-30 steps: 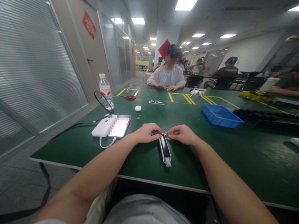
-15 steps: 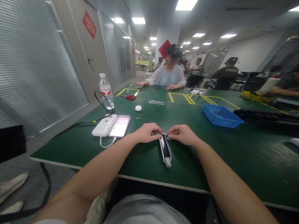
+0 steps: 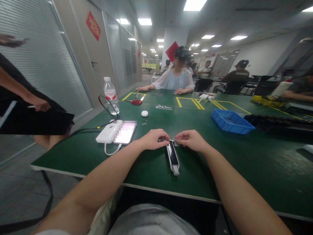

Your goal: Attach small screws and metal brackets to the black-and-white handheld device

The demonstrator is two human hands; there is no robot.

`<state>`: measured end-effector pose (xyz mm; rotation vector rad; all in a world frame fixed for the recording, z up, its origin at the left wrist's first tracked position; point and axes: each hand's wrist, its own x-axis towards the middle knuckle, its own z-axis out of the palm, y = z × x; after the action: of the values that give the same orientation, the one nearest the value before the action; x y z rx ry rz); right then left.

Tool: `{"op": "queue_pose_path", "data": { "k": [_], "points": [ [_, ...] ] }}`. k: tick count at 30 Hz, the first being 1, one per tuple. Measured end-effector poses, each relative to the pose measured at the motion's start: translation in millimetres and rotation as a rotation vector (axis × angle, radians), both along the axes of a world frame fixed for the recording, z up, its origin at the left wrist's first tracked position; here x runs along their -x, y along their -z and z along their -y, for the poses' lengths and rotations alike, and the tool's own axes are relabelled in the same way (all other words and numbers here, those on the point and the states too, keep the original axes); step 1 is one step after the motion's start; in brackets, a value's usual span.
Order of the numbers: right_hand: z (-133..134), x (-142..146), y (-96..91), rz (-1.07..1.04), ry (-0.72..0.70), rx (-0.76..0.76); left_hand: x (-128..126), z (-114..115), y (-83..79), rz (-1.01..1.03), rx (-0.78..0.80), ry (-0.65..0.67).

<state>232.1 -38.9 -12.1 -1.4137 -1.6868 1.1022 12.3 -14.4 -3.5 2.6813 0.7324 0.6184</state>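
Note:
A slim white-and-black device (image 3: 173, 156) lies lengthwise on the green table, its pale grey tip pointing toward me. At its far end is a small silvery metal piece (image 3: 176, 143). My left hand (image 3: 156, 139) is closed at the left of this end, fingers curled round something small and dark that I cannot make out. My right hand (image 3: 192, 140) pinches at the metal piece from the right. The fingers partly hide the far end of the device.
Left of my hands lie a phone (image 3: 126, 133) and a white power bank (image 3: 107, 132). Beyond are a water bottle (image 3: 111, 98), white earbud case (image 3: 144, 113), small rings, and red-handled scissors (image 3: 137, 102). A blue tray (image 3: 232, 122) stands right. A person sits opposite; another passes at left.
My right hand has shifted very slightly left and up at the metal piece. My left hand and the device stay put. A person carrying a dark folder has come into view at left.

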Motion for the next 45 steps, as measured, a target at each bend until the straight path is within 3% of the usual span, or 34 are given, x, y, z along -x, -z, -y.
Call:
{"op": "queue_pose_path", "data": {
  "k": [13,25,45],
  "points": [
    [-1.3,-2.8,2.4,0.085,-0.017,0.005,-0.7,-0.4,0.8,0.009,0.002,0.011],
    [-3.5,-7.9,7.0,0.22,-0.039,-0.093,-1.0,1.2,-1.5,0.01,0.021,0.003],
    [-0.9,-6.6,3.3,0.187,-0.075,-0.128,-1.0,-0.7,0.6,0.001,0.001,0.012]
  ]
}}
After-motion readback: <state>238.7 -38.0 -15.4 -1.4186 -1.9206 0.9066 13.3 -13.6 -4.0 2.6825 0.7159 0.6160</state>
